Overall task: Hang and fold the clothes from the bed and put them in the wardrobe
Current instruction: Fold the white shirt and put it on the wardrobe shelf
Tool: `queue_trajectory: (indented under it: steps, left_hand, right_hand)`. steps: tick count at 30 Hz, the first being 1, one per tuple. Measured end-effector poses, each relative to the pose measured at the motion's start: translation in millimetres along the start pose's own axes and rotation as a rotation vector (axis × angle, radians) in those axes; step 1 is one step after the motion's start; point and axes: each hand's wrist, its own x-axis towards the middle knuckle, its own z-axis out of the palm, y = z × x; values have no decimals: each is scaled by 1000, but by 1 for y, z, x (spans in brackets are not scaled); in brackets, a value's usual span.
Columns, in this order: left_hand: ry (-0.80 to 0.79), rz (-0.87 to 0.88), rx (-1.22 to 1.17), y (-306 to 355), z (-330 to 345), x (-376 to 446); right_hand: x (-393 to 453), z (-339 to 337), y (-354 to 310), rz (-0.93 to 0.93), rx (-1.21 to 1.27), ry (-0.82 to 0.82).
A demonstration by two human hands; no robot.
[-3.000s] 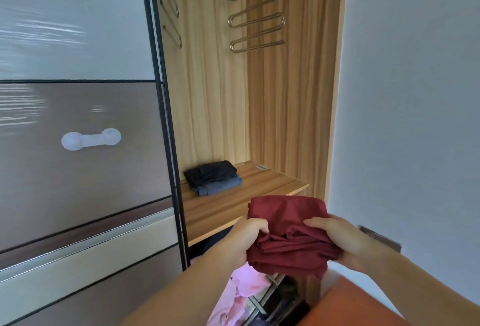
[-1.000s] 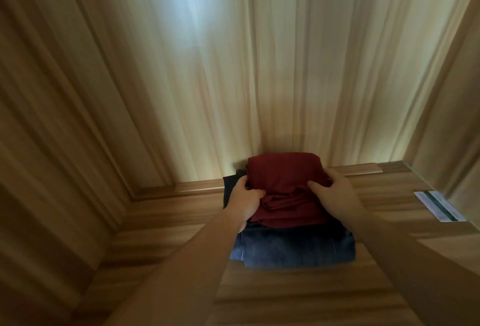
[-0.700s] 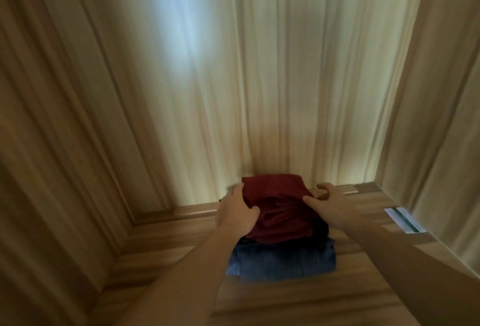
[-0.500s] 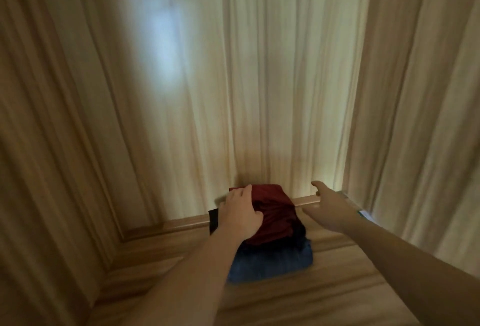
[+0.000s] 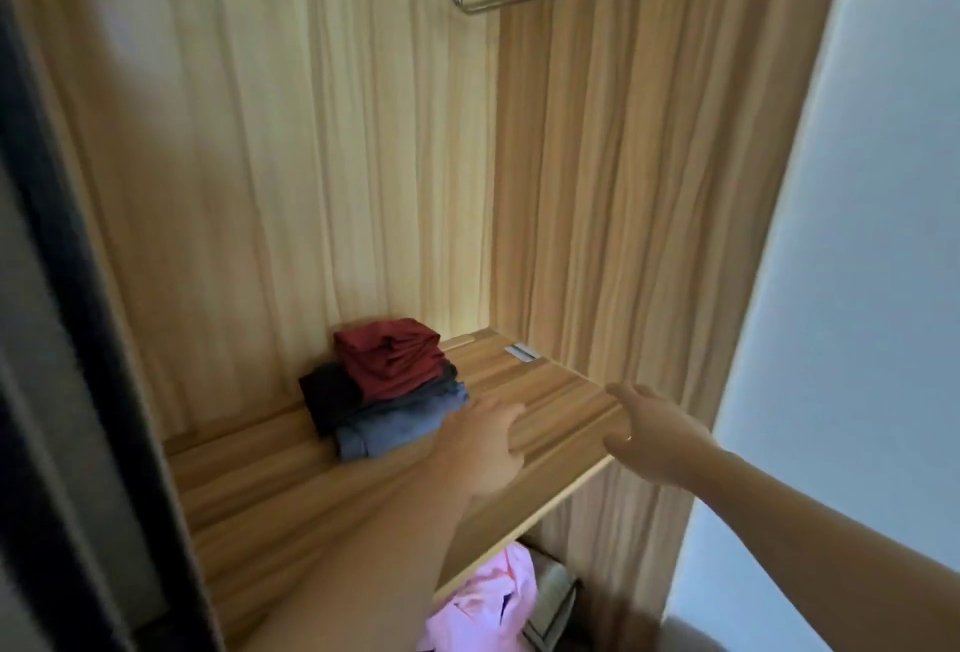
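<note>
Both bare forearms reach forward, palms down. The left hand (image 5: pixel 485 443) is spread flat with loose fingers, empty. The right hand (image 5: pixel 657 436) hovers just beside it, slightly higher, fingers splayed and holding nothing.

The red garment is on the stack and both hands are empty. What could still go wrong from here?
1. The red garment sits skewed toward the back of the stack, off-centre over the dark garment and blue garment; more layers could make it lean or slide.
2. The left hand is close to the stack's front corner and might nudge it.
3. The pink garment below the shelf looks unfolded and may be overlooked.
</note>
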Motion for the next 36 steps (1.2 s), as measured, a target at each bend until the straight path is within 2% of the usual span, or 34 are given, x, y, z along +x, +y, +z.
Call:
queue_trajectory:
  steps: [8, 15, 19, 23, 28, 36]
  left_hand:
    - [-49, 159, -8, 64, 10, -72]
    - [-91, 360, -142, 191, 16, -164]
    - [-208, 543, -128, 262, 33, -235]
    - [-230, 765, -100, 335, 46, -294]
    - [-348, 1045, -182, 401, 70, -389]
    - [-525, 1344, -208, 431, 95, -555]
  right_hand:
    - [-162, -34, 64, 216, -25, 113]
    - [-337, -47, 109, 423, 19, 193]
    - [-457, -34, 121, 616, 85, 220]
    - [-573, -28, 125, 787, 93, 218]
    - [-708, -15, 92, 1078, 111, 282]
    - [-872, 28, -15, 1427, 104, 311]
